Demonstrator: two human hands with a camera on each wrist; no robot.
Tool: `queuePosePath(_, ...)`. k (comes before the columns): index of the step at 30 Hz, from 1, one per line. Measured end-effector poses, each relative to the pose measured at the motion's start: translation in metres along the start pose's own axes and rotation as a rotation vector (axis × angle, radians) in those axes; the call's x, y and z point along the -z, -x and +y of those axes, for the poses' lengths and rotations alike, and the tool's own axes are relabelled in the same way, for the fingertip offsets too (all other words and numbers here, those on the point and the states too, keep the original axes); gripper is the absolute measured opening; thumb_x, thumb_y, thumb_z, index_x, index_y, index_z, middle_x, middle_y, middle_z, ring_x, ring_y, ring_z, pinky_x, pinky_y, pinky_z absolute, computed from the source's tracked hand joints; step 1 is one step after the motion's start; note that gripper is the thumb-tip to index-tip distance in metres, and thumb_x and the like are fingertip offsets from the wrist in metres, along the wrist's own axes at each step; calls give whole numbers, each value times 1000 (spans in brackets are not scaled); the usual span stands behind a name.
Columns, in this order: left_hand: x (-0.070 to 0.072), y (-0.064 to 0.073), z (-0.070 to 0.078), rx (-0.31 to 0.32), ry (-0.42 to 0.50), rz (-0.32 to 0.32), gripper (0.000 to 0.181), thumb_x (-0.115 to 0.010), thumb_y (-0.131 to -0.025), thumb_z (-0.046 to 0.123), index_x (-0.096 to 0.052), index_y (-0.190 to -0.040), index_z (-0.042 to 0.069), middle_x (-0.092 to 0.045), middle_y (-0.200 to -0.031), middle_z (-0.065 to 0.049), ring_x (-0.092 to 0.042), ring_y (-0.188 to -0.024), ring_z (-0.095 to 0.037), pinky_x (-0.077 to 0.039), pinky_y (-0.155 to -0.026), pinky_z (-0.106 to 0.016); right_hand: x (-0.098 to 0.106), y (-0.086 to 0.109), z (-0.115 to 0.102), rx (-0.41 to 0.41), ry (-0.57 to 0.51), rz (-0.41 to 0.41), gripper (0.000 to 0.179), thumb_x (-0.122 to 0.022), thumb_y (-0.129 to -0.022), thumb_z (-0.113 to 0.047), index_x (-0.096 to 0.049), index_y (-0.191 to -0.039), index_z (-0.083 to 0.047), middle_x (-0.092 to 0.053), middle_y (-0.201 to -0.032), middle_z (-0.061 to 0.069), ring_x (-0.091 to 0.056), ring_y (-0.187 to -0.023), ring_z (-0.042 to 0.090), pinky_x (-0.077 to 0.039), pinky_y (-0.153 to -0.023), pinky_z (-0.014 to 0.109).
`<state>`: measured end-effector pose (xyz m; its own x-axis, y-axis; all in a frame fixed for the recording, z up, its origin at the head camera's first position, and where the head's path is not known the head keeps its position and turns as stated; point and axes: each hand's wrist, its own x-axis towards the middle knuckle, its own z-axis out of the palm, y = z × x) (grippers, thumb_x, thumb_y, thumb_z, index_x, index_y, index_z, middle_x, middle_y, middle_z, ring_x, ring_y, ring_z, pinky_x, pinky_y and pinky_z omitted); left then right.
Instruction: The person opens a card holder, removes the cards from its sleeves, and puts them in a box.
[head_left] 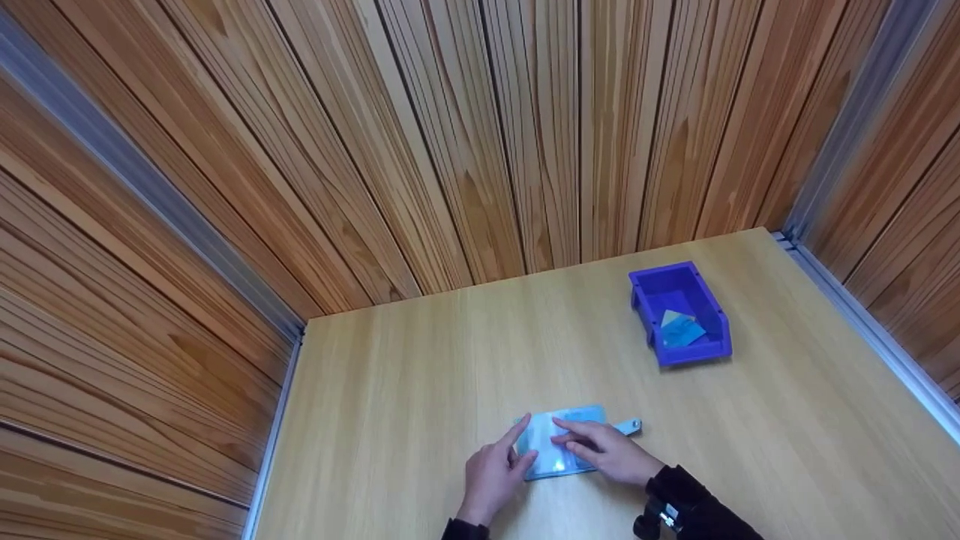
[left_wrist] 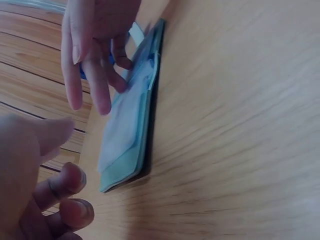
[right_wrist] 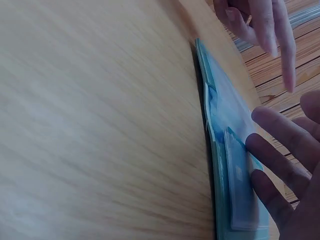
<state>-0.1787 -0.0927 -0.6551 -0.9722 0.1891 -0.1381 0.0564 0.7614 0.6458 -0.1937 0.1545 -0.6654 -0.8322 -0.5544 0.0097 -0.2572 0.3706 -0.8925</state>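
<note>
A light-blue card wallet [head_left: 541, 466] lies spread flat on the table in the head view, with clear plastic sleeves [head_left: 551, 442] inside. Its snap strap [head_left: 628, 427] sticks out to the right. My left hand [head_left: 491, 476] is at the wallet's left edge, index finger extended and thumb apart, holding nothing. Over the right half, my right hand [head_left: 611, 452] has loosely bent fingers. In the right wrist view its fingertips [right_wrist: 257, 142] rest against or just above the clear sleeve; exact contact is hard to tell. The left wrist view shows the wallet [left_wrist: 125, 125] edge-on.
A purple bin [head_left: 694, 354] stands at the back right of the wooden table [head_left: 390, 405], holding a blue card [head_left: 681, 331] and a paler piece [head_left: 668, 317]. Wood-panelled walls [head_left: 480, 150] with metal corner rails enclose the back and sides.
</note>
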Motion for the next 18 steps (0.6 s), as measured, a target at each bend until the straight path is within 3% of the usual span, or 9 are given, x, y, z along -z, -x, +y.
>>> queuePosePath(2, -3, -2, 0, 11, -38, -33, 55, -72, -98, 36, -55, -150, 32, -41, -58, 13, -39, -50, -7, -30, -60, -23, -1, 0, 0, -7, 19, 4, 51, -52, -109, -27, -46, -154, -4, -72, -131, -2, -58, -134, 33, -39, -116, 48)
queuePosePath(5, -7, -4, 3, 59, -82, -90, 55, -74, -96, 34, -56, -149, 31, -42, -59, 11, -40, -53, -10, -33, -65, -25, -1, 0, 0, -36, 24, 2, 50, -54, -109, -30, -48, -154, -8, -72, -130, -5, -59, -134, 28, -37, -116, 53)
queuePosePath(9, -12, -5, 6, 104, -128, -131, 55, -73, -97, 33, -55, -149, 29, -47, -60, 8, -45, -58, -11, -40, -76, -29, 0, 1, 3, -30, 23, 8, 50, -57, -107, -28, -50, -152, -8, -72, -129, -1, -63, -127, 24, -44, -113, 45)
queuePosePath(13, -14, -7, 7, 94, -142, -125, 54, -73, -97, 33, -57, -148, 27, -47, -61, 6, -44, -59, -14, -42, -79, -33, 4, 2, 6, 4, 31, 32, 49, -62, -105, -23, -53, -149, -5, -71, -125, 5, -66, -118, 23, -50, -105, 37)
queuePosePath(18, -13, -8, 8, 114, -130, -145, 54, -72, -98, 32, -56, -149, 27, -57, -67, 7, -54, -69, -10, -46, -87, -37, 7, 4, 7, -32, 25, 38, 48, -64, -104, -23, -55, -149, -10, -70, -122, 2, -64, -115, 17, -50, -102, 31)
